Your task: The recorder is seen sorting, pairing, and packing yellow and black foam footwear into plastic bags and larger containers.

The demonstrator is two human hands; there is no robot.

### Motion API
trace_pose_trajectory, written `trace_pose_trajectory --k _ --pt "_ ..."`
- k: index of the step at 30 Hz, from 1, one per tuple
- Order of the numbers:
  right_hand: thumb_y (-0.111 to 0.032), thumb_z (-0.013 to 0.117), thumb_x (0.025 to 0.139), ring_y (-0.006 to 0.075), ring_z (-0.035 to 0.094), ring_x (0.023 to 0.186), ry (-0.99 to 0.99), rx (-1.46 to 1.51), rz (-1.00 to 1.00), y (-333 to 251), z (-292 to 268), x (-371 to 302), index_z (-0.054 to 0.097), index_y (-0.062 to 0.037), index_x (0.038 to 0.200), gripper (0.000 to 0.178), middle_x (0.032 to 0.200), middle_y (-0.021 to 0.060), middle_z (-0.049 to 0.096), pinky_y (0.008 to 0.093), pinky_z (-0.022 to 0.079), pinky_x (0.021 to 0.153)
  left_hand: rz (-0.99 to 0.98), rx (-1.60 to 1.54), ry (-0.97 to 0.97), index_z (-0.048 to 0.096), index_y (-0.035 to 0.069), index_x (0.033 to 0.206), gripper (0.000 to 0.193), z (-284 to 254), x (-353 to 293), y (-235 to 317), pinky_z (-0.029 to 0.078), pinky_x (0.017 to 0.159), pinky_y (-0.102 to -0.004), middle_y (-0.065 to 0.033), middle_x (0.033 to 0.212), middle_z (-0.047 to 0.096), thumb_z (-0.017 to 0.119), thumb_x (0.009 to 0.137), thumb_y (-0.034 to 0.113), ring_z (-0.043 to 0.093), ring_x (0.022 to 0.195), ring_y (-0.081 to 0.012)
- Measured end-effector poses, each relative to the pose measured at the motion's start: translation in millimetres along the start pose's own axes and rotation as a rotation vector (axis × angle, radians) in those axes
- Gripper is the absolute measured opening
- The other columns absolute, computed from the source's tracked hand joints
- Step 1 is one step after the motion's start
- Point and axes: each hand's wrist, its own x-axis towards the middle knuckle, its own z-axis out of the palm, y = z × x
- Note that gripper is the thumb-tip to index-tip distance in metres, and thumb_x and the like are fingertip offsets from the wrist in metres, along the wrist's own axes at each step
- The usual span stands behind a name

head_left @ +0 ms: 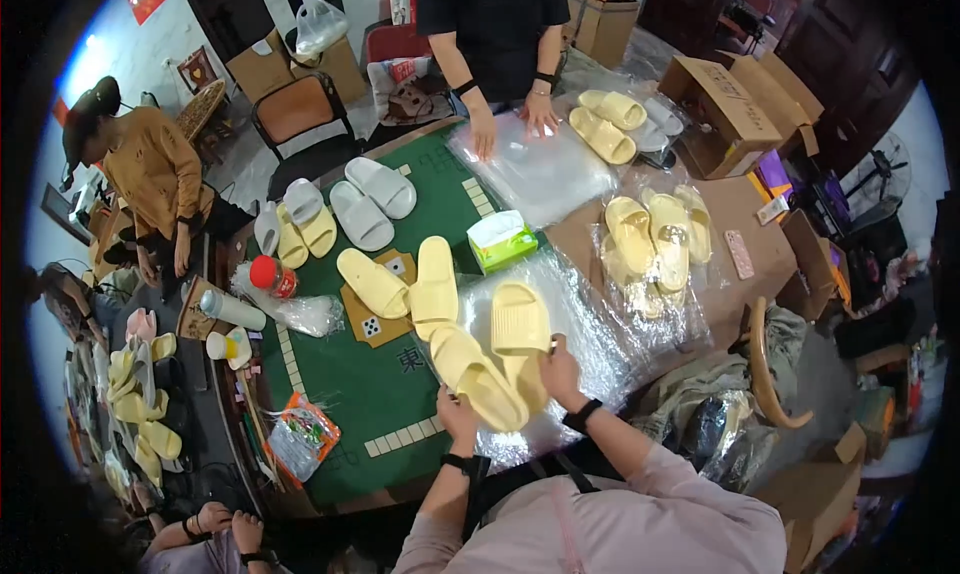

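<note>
My left hand (457,417) is closed on the edge of a pale yellow slipper (490,396), which tilts over a stack of clear plastic bags (590,319) near me. Beside it, my right hand (561,372) grips the side of another yellow slipper (520,319), whose ribbed strap faces up. Fingertips of both hands are partly hidden behind the slippers. Just beyond lie two more yellow slippers, one upright-pointing (434,282) and one slanted (372,282), on the green table mat (340,394).
A tissue box (502,242), grey slippers (362,219), a red-lidded jar (272,276) and an orange packet (302,439) lie about the table. Bagged yellow slippers (660,236) and a phone (738,254) are at right. Across, a co-worker's hands (540,114) rest on plastic bags (530,174).
</note>
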Motion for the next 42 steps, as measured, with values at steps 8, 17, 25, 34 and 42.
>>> trace_pose_trajectory --k 8,17,25,34,42 --pt "-0.017 0.052 0.084 0.0350 0.053 0.089 0.330 -0.128 -0.210 36 -54 8 0.051 -0.0007 0.109 0.030 0.095 0.0191 0.056 0.0430 0.042 0.074 0.155 -0.079 -0.032 0.053 -0.004 0.114 0.029 47 -72 66 0.047 0.070 -0.0305 -0.0168 0.095 0.060 0.052 0.086 0.003 0.059 0.080 -0.0185" --pt "-0.026 0.058 0.080 0.0419 0.039 0.113 -0.227 0.045 -0.625 57 -6 18 0.063 -0.0036 0.087 0.024 0.115 0.0263 0.046 0.0497 0.032 0.093 0.460 0.311 -0.455 0.049 0.000 0.115 0.037 56 -135 22 0.041 0.087 -0.0411 -0.0215 0.109 0.053 0.051 0.078 -0.001 0.052 0.099 -0.0370" --pt "-0.044 0.042 0.090 0.0432 0.027 0.126 0.100 -0.284 -0.566 64 45 5 0.050 0.0028 0.111 0.052 0.131 0.0297 0.035 0.0581 0.015 0.103 0.206 0.314 -0.539 0.041 -0.003 0.123 0.045 65 -169 34 0.030 0.102 -0.0413 -0.0229 0.122 0.049 0.046 0.079 0.003 0.042 0.119 -0.0365" --pt "-0.028 0.052 0.081 0.0451 0.023 0.129 0.053 -0.155 -0.334 39 44 -10 0.061 0.0028 0.101 0.038 0.135 0.0341 0.029 0.0584 0.015 0.104 0.776 0.755 -0.539 0.052 -0.004 0.116 0.041 59 -157 -5 0.027 0.106 -0.0421 -0.0228 0.131 0.041 0.048 0.086 0.023 0.035 0.126 -0.0334" --pt "-0.028 0.054 0.080 0.0481 0.032 0.118 -0.010 0.019 -0.552 33 63 -19 0.066 -0.0030 0.081 0.028 0.125 0.0345 0.038 0.0524 0.022 0.102 0.891 1.006 -0.840 0.059 0.010 0.111 0.036 53 -138 -13 0.025 0.106 -0.0449 -0.0174 0.136 0.038 0.053 0.082 0.030 0.031 0.130 -0.0317"
